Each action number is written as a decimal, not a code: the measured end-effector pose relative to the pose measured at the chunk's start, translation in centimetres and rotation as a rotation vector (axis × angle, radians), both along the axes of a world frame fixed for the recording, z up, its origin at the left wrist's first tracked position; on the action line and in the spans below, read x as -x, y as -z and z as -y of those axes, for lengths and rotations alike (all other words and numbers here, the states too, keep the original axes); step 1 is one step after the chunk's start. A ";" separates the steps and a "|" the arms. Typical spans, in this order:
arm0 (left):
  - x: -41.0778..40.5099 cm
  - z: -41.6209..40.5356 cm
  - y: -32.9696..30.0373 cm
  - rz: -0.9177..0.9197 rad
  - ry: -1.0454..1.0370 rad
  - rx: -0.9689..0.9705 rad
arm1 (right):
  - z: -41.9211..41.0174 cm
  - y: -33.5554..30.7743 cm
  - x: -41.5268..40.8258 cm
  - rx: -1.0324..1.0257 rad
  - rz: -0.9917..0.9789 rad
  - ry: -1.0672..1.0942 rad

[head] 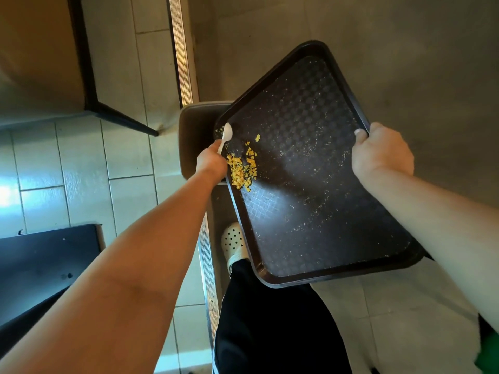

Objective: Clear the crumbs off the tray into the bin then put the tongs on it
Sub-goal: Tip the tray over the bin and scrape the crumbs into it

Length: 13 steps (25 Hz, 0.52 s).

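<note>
Hands: right (382, 152) grips tray (310, 168) edge; left (212, 161) grips spoon (226, 136), crumbs (241, 170) just beside, bin (194, 130) directly beyond.

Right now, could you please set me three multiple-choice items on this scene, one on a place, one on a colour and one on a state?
1. Where does the pile of crumbs lie on the tray?
A. by its left edge, near the left hand
B. at its middle
C. under the right hand

2. What colour are the crumbs?
A. white
B. yellow
C. green

3. What does the left hand hold?
A. nothing
B. tongs
C. a white spoon

Answers:
1 A, the pile lies by the left rim above the bin.
2 B, the flakes show yellow on the dark tray.
3 C, the white spoon sticks out of its grip, while the right hand holds the tray's rim.
</note>
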State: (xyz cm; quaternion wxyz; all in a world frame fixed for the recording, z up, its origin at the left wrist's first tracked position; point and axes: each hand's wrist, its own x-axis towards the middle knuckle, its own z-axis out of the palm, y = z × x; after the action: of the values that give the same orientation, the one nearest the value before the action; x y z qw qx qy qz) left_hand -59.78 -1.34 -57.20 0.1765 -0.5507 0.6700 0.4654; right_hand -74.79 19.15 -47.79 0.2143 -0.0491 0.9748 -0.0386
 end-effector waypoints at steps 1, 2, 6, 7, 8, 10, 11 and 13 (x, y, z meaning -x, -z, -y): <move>0.1 0.2 0.3 0.022 0.011 -0.009 | 0.0 0.1 0.0 -0.001 0.000 -0.001; 0.0 0.4 0.5 0.048 0.026 -0.006 | 0.0 0.1 0.0 -0.001 0.000 -0.001; -0.5 0.1 0.5 0.080 -0.023 0.047 | 0.1 0.3 0.0 -0.008 0.024 -0.003; -0.2 0.0 0.4 0.049 -0.076 0.041 | 0.1 0.3 0.0 -0.007 0.030 -0.002; 0.2 -0.1 0.4 0.019 -0.106 0.029 | 0.1 0.4 0.1 -0.004 0.031 0.000; 0.9 0.1 0.6 0.002 -0.099 -0.015 | 0.1 0.4 0.1 -0.002 0.033 0.000; 1.0 0.2 0.7 0.022 -0.087 -0.020 | 0.2 0.4 0.1 0.001 0.033 -0.002; 0.8 0.3 0.8 0.085 -0.036 0.011 | 0.2 0.4 0.2 -0.002 0.029 -0.010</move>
State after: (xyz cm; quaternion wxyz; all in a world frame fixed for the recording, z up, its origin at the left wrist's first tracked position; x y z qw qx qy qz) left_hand -60.57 -1.67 -58.00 0.1935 -0.5829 0.6544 0.4411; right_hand -74.99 18.94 -48.22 0.2287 -0.0532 0.9713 -0.0374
